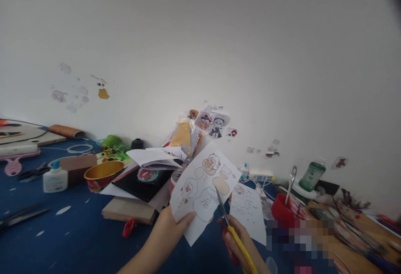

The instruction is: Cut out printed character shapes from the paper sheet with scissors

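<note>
My left hand (175, 223) grips a white paper sheet (200, 178) by its lower left part, thumb on top and fingers behind. Sheep-like cartoon figures and outlined shapes are printed on the sheet, some filled in tan. My right hand (239, 236) is closed round the handles of scissors (233, 232), yellow on one side and red on the other. Their blades point up and lie over the right part of the sheet, by a tan oval. Whether the blades are cutting there, I cannot tell. A second printed sheet (249, 211) lies on the table to the right.
On the blue table (81, 228) stand a white glue bottle (55, 178), a gold-lined bowl (105, 174) and a red cup (282, 207) with a spoon. Another pair of scissors (25, 216) lies far left. Folded papers (158, 157) are piled behind. A green-tinted jar (313, 176) stands right.
</note>
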Demonstrator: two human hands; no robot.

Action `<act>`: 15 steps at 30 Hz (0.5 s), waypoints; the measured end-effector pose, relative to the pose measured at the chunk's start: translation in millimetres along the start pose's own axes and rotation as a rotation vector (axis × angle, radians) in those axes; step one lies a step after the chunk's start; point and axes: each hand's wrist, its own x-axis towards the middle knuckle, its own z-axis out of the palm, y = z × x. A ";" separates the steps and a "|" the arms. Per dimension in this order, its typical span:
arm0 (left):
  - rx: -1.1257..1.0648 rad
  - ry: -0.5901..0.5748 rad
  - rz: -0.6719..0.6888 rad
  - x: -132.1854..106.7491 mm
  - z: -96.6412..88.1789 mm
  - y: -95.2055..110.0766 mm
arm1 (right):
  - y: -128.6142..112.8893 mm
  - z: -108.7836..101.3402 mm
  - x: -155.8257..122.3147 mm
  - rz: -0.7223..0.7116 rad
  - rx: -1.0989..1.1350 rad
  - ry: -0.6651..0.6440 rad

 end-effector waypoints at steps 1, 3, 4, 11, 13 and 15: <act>0.007 0.002 -0.002 0.0 0.0 -0.5 | 0.6 -0.6 0.1 -0.005 -0.009 0.006; 0.003 0.001 -0.003 0.0 -0.1 -0.5 | 1.0 -1.4 0.3 0.001 -0.028 0.030; -0.007 -0.006 -0.003 0.0 -0.3 0.0 | 1.1 -1.6 0.3 0.011 -0.034 0.042; -0.011 -0.028 0.000 -1.4 0.4 -0.1 | 5.4 0.1 0.9 0.035 -0.034 0.064; 0.000 -0.036 0.018 -2.1 1.1 -1.9 | 6.5 0.8 1.2 0.030 -0.026 0.044; 0.013 -0.048 0.029 -2.6 1.7 -2.6 | 5.7 2.1 1.7 0.027 -0.022 0.045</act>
